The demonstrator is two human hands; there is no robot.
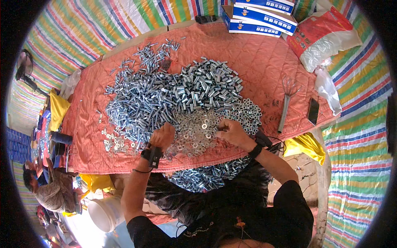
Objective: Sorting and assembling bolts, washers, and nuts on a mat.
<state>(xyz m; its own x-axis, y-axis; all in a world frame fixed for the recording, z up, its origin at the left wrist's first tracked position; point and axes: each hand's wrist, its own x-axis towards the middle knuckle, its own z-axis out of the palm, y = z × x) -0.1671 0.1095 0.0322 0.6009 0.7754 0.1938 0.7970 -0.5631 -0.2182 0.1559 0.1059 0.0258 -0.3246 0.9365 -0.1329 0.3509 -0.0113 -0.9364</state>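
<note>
Nearest me, below the edge of the surface (264,58), sits a heap of metal pieces (211,175); I take it for finished work, though I can't make out whether those pieces are joined. Just past that edge, my left hand (163,135) is over the border between the bolts and the washers, fingers curled inward with almost no gap; I can't tell whether anything is inside. My right hand (232,133) reaches in from the right, wrist bent leftward, thumb and fingertips drawn nearly together at the washers' right side; whether they pinch a part, I can't tell. Both forearms angle inward, so the hands face each other, well apart.

The washers (194,128) lie between them, with more loose washers (115,142) scattered to the left. Beyond, nuts (247,116) spread on the right, bolts (138,103) pile high on the left, and short tubes (211,82) fill the far middle. With so much lying loose, I judge plenty remains. Farther right rest a phone (313,111) and a whisk (283,111); boxes (258,27) stand at the far edge.
</note>
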